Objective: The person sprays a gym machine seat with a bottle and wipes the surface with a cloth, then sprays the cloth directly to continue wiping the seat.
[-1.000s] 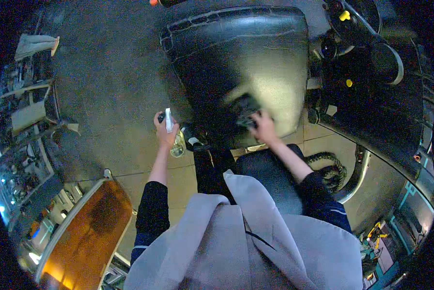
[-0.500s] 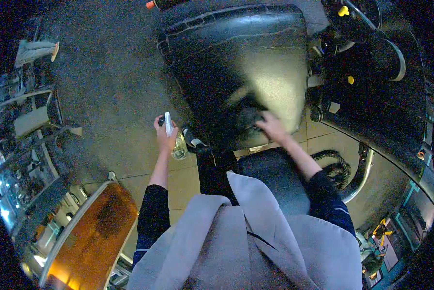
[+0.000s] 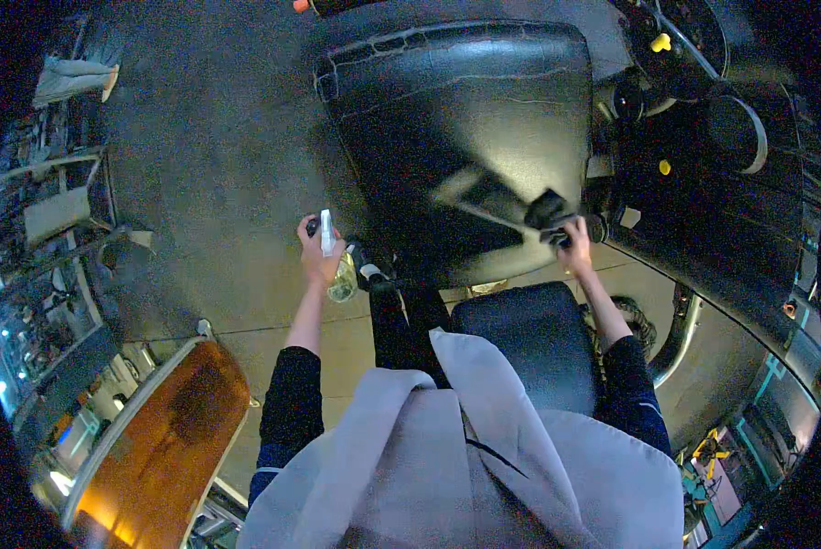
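My left hand (image 3: 320,256) is closed around the neck of a spray bottle (image 3: 342,279) with a white trigger head and clear body, held out over the floor. A dark cloth (image 3: 548,212) is bunched in my right hand (image 3: 573,245), whose fingers grip it at the right side of a large black padded bench (image 3: 456,101). Whether the cloth presses on the surface is hard to tell. The bench top looks shiny, with seams along its far edge.
Nearest me lies a smaller black pad (image 3: 520,339). Exercise equipment with yellow knobs (image 3: 664,167) stands at the right, by a curved metal tube (image 3: 680,343). An orange-brown padded bench (image 3: 168,435) is at the lower left. Grey floor (image 3: 209,137) stretches along the left.
My right hand has moved right across the black bench with the cloth, toward its right edge. My left hand still holds the spray bottle in nearly the same place.
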`<state>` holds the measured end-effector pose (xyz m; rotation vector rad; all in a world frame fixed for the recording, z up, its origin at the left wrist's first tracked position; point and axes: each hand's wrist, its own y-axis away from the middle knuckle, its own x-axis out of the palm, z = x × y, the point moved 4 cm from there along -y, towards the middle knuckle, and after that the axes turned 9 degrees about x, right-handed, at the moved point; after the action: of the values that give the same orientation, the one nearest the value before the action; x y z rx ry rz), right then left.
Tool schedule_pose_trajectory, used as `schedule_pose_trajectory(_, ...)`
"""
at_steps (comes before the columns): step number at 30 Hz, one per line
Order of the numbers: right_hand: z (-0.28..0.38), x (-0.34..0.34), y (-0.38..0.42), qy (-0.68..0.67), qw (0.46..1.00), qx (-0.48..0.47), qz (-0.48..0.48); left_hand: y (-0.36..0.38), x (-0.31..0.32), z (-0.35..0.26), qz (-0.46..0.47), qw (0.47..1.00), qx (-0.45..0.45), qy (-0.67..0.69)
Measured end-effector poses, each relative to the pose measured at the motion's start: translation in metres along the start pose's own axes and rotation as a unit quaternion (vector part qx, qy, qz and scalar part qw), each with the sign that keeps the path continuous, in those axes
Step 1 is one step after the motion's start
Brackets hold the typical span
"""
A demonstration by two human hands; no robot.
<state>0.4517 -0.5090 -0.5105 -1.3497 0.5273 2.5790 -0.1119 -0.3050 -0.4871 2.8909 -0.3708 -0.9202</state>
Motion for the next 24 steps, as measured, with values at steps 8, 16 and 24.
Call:
schedule_pose_trajectory(8,0.223,0.073,-0.005,0.103,0.847,-0.353,0.385,-0.003,-0.008,-0.030,0.012,0.985,0.067,-0.156)
schedule_pose_trajectory(16,0.296,0.126,0.022,0.070,0.850,-0.479,0.210,-0.001,0.001,0.022,0.001,0.998,-0.029,0.063)
schedule_pose_trajectory(24,0.161,0.033,-0.023,0.031,0.928,-0.240,0.284,-0.002,-0.007,-0.019,0.017,0.985,0.067,-0.159)
